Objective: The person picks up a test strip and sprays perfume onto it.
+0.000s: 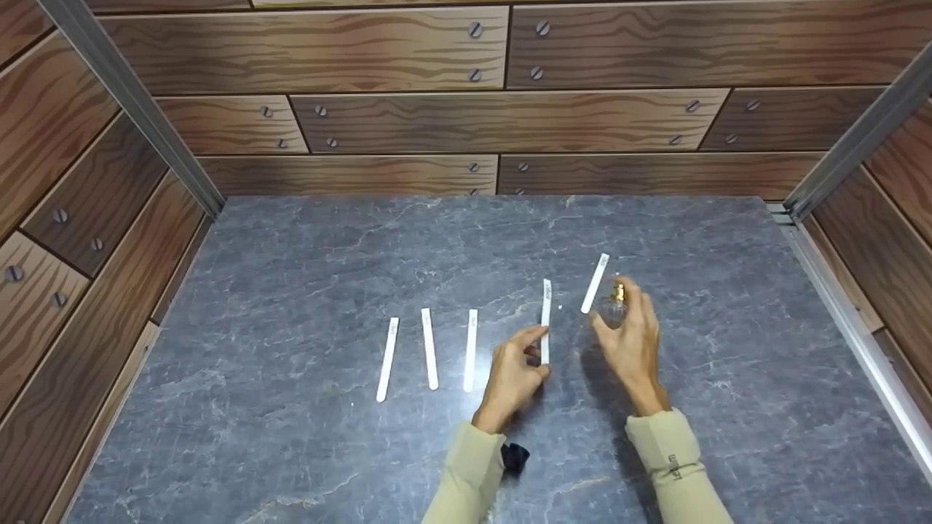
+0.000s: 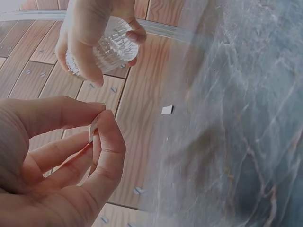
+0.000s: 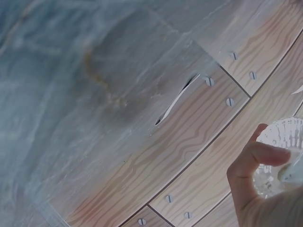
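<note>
My left hand (image 1: 513,375) pinches a white paper test strip (image 1: 547,306) near its lower end, between thumb and fingers. The strip's printed far end points away from me. To the right, my right hand (image 1: 632,346) grips a clear glass perfume bottle (image 1: 616,311) with a gold spray top (image 1: 619,292). Ribbed glass of the bottle (image 2: 116,45) shows between the right fingers in the left wrist view. Just left of the bottle, another white test strip (image 1: 595,284) lies on the table, also visible as a thin strip (image 3: 177,99) in the right wrist view.
Left of my hands, three white strips lie spaced in a row: one far left (image 1: 388,360), one in the middle (image 1: 429,349) and one nearer (image 1: 471,349). They rest on a grey marbled table (image 1: 291,247). Wood-patterned walls (image 1: 408,120) stand behind and at both sides.
</note>
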Demonstrator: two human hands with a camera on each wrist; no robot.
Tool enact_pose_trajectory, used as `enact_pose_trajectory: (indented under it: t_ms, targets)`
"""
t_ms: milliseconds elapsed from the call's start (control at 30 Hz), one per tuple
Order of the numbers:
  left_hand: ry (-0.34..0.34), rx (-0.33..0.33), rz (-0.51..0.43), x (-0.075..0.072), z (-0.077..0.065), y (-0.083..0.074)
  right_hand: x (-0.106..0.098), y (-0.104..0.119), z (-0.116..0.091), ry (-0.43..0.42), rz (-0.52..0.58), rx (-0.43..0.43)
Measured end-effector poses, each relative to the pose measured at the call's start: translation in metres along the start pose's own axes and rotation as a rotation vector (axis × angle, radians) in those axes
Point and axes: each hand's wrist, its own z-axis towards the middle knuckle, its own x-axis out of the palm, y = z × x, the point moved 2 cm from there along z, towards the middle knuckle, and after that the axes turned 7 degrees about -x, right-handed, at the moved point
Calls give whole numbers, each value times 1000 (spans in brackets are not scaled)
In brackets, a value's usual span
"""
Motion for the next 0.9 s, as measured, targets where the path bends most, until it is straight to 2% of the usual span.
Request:
enact_pose_trajectory:
  t_ms: [167,367,633,900]
  targets:
    - [-6,7,12,-3,2,2,-1,-2,0,4,9,14]
    - [25,-25,9,-4,4,2,-4,-3,2,-4,20,21]
    - [138,-38,-63,-1,11,-2,-10,-5,5,-45,54,25]
    - [122,-73,-61,1,15,1,-15,-8,1,-44,54,48]
